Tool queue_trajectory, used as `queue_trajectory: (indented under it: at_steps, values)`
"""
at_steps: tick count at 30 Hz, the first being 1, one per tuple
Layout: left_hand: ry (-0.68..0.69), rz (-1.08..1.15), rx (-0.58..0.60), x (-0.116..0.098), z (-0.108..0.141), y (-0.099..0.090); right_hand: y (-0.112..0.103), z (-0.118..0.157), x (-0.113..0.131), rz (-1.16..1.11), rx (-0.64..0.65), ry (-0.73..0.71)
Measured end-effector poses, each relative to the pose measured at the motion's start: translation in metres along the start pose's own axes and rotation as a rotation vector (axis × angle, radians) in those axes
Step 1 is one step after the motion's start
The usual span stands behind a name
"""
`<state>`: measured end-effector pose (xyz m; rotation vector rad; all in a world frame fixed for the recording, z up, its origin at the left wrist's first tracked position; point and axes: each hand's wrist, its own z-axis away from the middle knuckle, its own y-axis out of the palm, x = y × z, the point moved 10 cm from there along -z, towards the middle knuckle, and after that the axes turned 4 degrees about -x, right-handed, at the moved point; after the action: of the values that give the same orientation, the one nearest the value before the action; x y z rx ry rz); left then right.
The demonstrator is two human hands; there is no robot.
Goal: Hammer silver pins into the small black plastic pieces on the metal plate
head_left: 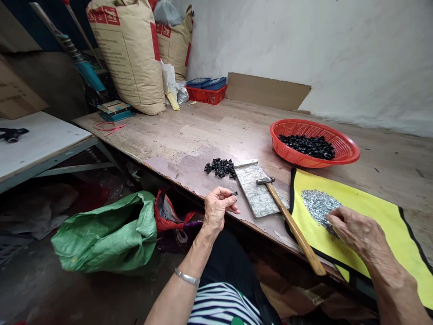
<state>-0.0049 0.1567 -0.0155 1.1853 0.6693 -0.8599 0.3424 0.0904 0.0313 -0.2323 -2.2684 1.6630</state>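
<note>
Between the thumb and finger of my left hand (218, 206) is a small black plastic part (234, 193), held above the table's front edge. My right hand (355, 228) reaches down at the near side of a pile of small shiny metal pieces (318, 204), its fingertips partly hidden, so I cannot make out what they pinch. The pile lies on a yellow cloth (372, 207) with black edging. A hammer (291, 221) with a wooden handle rests with its head on a grey stone slab (255, 187). Left of the slab sits a heap of black parts (220, 168).
A red plastic basket (350, 151) of black parts stands behind the cloth. Large paper sacks (128, 58) and a red crate (206, 95) with blue boxes stand at the back left. A green woven sack (104, 234) gapes below the table's front edge.
</note>
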Motion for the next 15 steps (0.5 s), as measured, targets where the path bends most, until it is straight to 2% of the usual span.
queue_trajectory:
  at_steps: [2,5,7,9,10,12,15]
  values:
    - [0.029,-0.039,-0.001,0.000,0.004,0.003,-0.016,0.008,0.004,-0.096,-0.024,0.106]
    - [0.027,-0.075,0.030,0.003,0.015,0.015,-0.040,0.029,0.033,-0.518,-0.102,0.258]
    - [0.009,-0.090,0.071,0.006,0.025,0.027,-0.043,0.040,0.089,-0.883,-0.004,0.103]
    - [-0.001,-0.107,0.105,0.007,0.036,0.036,-0.039,0.051,0.140,-1.068,0.141,-0.022]
    - [-0.002,-0.119,0.117,0.006,0.041,0.039,-0.035,0.055,0.158,-1.115,0.181,-0.058]
    - [-0.004,-0.145,0.127,0.005,0.048,0.041,-0.030,0.058,0.176,-1.154,0.178,-0.092]
    - [-0.006,-0.181,0.129,0.002,0.052,0.040,-0.021,0.058,0.183,-1.178,0.167,-0.107]
